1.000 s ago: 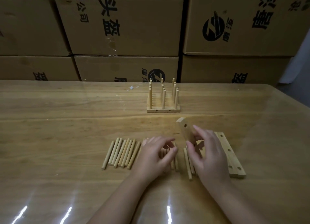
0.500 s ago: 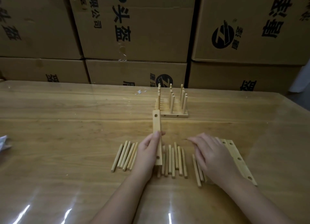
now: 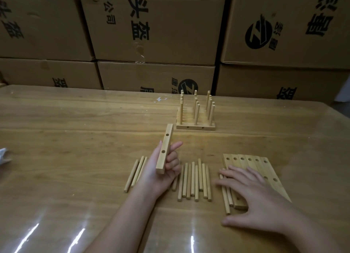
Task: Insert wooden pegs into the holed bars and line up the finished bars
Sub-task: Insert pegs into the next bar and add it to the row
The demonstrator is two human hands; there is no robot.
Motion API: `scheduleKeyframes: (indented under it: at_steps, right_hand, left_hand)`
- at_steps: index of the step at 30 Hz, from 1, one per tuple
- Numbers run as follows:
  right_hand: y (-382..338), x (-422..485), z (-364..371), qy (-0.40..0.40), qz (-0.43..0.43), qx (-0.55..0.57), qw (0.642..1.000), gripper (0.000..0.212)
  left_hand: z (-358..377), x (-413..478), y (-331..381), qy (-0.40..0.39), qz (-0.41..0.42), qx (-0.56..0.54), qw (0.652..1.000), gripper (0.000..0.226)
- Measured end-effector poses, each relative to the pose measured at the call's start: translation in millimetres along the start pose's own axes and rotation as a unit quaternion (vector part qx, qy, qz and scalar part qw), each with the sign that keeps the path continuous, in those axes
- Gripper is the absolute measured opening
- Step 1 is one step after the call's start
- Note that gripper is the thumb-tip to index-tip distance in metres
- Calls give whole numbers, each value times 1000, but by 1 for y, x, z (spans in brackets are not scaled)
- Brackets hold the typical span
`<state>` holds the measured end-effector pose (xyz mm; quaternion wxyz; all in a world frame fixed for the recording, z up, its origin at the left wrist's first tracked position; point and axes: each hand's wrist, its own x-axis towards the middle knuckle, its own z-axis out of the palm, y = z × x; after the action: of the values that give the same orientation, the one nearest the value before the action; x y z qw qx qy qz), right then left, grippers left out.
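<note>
Holed bar [image 3: 165,150] gripped upright in left hand [image 3: 162,169] above loose pegs [image 3: 195,179] on table [image 3: 75,148], right hand [image 3: 259,197] flat, fingers straight, on pegs beside empty bars [image 3: 250,162], finished bars [image 3: 196,118] lined up behind.

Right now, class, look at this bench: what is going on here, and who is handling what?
A person is assembling peg bars. The left hand grips one empty holed bar, raised off the table. The right hand lies open over the unfilled bars, with loose pegs lying between the hands. Finished bars with upright pegs stand lined up farther back.
</note>
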<state>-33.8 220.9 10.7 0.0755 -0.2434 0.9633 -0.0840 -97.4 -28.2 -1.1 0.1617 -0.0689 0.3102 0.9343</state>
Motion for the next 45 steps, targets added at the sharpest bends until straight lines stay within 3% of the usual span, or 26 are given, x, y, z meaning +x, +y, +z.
scheduleKeyframes:
  at_steps: [8,15,21,25,28,32,36,39,41,43,45]
  right_hand:
    - [0,2,2,50,9,72,996,72]
    - [-8,7,7,192,21,221,956,54]
    - [-2,8,9,184,23,252,950,31]
    - [0,11,9,193,34,233,953,35]
    - [-2,12,9,226,37,244,942,39]
    - [-5,15,10,257,37,271,927,28]
    - [-5,15,10,265,58,294,917,26]
    - [-3,17,8,262,74,371,888,30]
    - [0,18,5,255,92,470,840,29]
    - [3,19,1,249,107,537,799,24]
    - [5,20,-2,240,111,564,782,19]
  left_hand:
    - [0,1,-1,-5,12,11,1000,42]
    - [-3,0,-4,-37,68,89,993,32]
    - [-6,0,-4,-33,114,57,991,30]
    - [-2,-2,-5,-36,134,78,987,16]
    - [2,-4,-9,-60,132,146,979,28]
    - [6,-7,-10,-104,99,189,972,41]
    - [9,-8,-10,-146,68,203,966,93]
    - [10,-9,-10,-159,41,207,964,105]
    - [9,-7,-10,-160,33,204,965,91]
    - [5,-4,-11,-158,41,197,967,57]
    - [3,-3,-11,-162,50,218,961,27]
